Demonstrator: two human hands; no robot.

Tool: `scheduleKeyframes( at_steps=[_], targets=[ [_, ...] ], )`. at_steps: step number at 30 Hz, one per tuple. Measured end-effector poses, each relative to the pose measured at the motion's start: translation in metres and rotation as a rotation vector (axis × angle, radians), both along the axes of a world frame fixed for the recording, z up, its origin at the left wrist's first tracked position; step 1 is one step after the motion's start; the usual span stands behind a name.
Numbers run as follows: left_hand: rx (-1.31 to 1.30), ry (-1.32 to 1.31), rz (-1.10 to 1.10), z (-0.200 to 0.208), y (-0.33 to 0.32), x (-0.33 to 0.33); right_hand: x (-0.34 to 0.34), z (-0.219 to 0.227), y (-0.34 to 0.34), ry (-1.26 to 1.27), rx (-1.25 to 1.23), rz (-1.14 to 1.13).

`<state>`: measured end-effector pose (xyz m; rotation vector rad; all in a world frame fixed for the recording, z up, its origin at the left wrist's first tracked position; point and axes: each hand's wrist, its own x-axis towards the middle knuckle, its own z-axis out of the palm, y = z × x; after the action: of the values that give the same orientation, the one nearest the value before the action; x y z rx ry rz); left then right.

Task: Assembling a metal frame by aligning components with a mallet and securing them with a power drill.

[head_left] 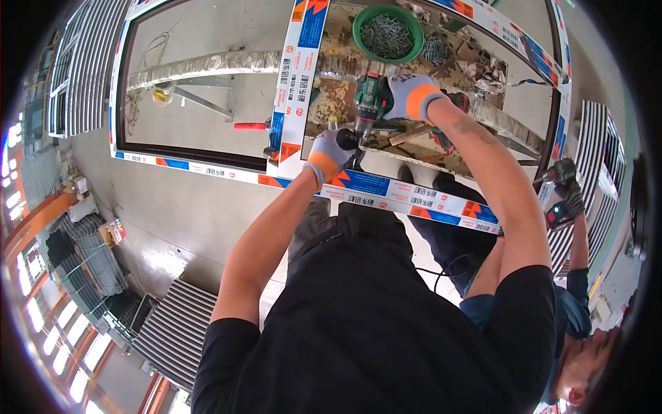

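- Along the near side of the counter (336,101), a frame's printed-film rail (360,183) runs across the front of the person's body.
- Just beyond this rail, the gloved left grip (328,149) touches a black rounded part (347,139) beside the drill's front; its fingers are partly hidden, so its closure cannot be told.
- Next outward, the green-and-black drill (371,96) stands over the frame opening, front end toward the person.
- The gloved right grip (408,97) is closed on the drill at the body's right side.
- Handling: judge the drill dense, stiff and front-heavy; the casing is probably firm under gloves. Take hold at the handle side, steady the front, and keep fingers off the rotating end.
- To the right, a co-worker's hand holds a second drill (565,190), well apart.
- Beyond the first drill, a green bowl (356,36) holds loose metal screws (386,36).
- Farther off at left, striped profiles (89,69) stand stacked.
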<state>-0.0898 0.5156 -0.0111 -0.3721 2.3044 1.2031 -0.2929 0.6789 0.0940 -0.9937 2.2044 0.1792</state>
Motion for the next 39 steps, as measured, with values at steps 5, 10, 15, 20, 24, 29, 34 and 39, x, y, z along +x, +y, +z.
scheduleKeyframes(
  at_steps=[5,10,15,20,24,29,34,39],
  targets=[
    [-0.076,0.191,0.075,-0.005,0.005,0.009,-0.001,-0.014,-0.001,-0.016,-0.074,0.020],
    [-0.078,0.142,0.062,-0.015,-0.002,0.017,-0.001,-0.026,-0.005,-0.060,-0.067,0.052],
    [-0.164,-0.083,-0.100,0.006,0.003,0.006,0.003,-0.026,0.004,-0.058,-0.087,0.047],
    [-0.133,0.032,-0.094,0.000,0.001,0.008,0.001,-0.024,0.002,-0.069,-0.060,0.058],
    [0.188,-0.098,0.048,0.007,-0.009,-0.001,0.001,-0.012,-0.002,-0.080,-0.057,0.087],
    [0.424,0.204,0.489,0.020,-0.007,-0.051,0.003,-0.011,-0.007,-0.070,-0.144,0.068],
    [0.671,0.231,0.648,-0.002,0.011,-0.102,0.000,-0.016,-0.017,-0.082,-0.043,0.120],
    [0.724,0.098,0.657,-0.003,0.019,-0.103,0.000,-0.021,-0.007,-0.066,-0.105,0.109]
  ],
)
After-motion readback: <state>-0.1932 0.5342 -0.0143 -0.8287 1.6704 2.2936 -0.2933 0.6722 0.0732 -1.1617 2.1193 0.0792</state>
